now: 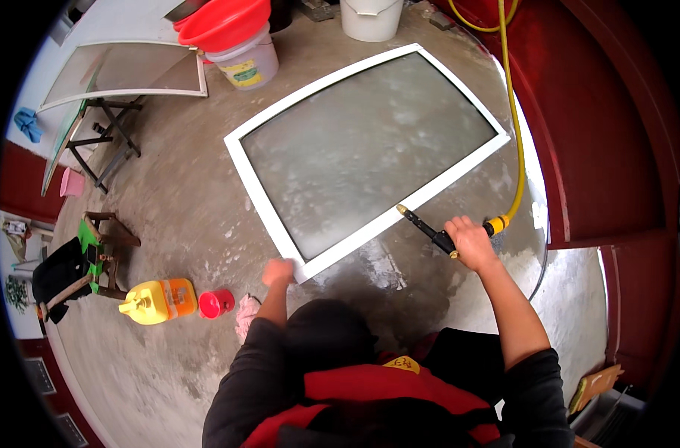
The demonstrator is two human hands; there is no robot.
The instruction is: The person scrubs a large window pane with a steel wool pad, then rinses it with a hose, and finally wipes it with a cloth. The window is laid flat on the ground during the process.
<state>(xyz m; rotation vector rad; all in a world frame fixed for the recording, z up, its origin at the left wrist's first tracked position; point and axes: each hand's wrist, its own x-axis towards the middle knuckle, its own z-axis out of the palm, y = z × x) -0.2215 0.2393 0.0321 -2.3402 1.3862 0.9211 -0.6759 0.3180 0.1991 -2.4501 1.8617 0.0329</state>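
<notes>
A white-framed window sash (pixel 266 203) is tilted in front of me, its glass pane (pixel 370 145) hazy and apparently wet. My left hand (pixel 278 272) is closed at the sash's near corner and seems to grip the frame; its fingertips are hard to see. In my right hand (pixel 468 243) is a black spray gun (pixel 437 237) with a brass tip, fingers wrapped round its handle. The tip points toward the near edge of the frame. A yellow hose (pixel 520 149) joins the gun through a yellow-and-black connector (pixel 497 225).
Left of me are a pink cloth (pixel 246 317), a red cup (pixel 216 303), a yellow jug (pixel 151 302) and a wooden chair (pixel 114 230). Farther off stand a bucket (pixel 250 63) under a red basin (pixel 224 26), a white bucket (pixel 370 21) and another framed pane (pixel 131 71).
</notes>
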